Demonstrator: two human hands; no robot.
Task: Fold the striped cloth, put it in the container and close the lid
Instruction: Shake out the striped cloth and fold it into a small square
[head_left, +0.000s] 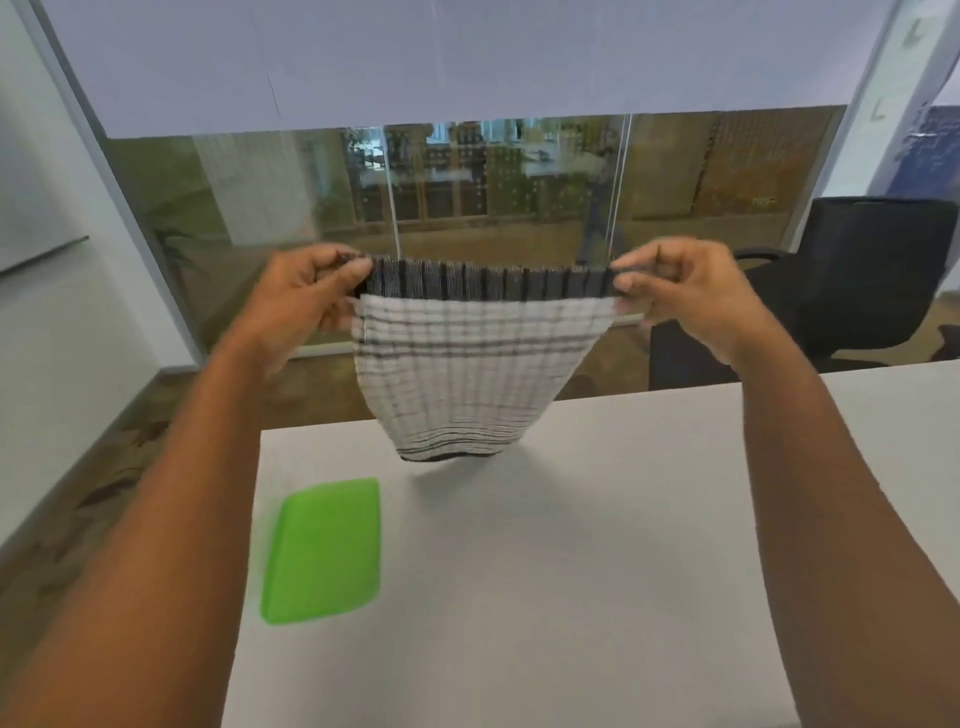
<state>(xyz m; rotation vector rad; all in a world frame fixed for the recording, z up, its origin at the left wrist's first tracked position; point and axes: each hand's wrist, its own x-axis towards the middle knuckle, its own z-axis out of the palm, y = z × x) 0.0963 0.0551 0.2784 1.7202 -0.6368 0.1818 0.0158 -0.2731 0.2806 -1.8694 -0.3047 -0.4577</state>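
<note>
A white cloth with black stripes (467, 364) hangs in the air above the far part of the white table (571, 571). My left hand (306, 296) pinches its upper left corner. My right hand (685, 296) pinches its upper right corner, so the dark top edge is stretched between them. The cloth's lower edge hangs just above the tabletop. A green lid (322, 551) lies flat on the table at the near left, below my left forearm. No container body is in view.
A black office chair (852, 280) stands behind the table at the right. A glass wall runs across the back. The table's left edge drops to patterned carpet (104, 493).
</note>
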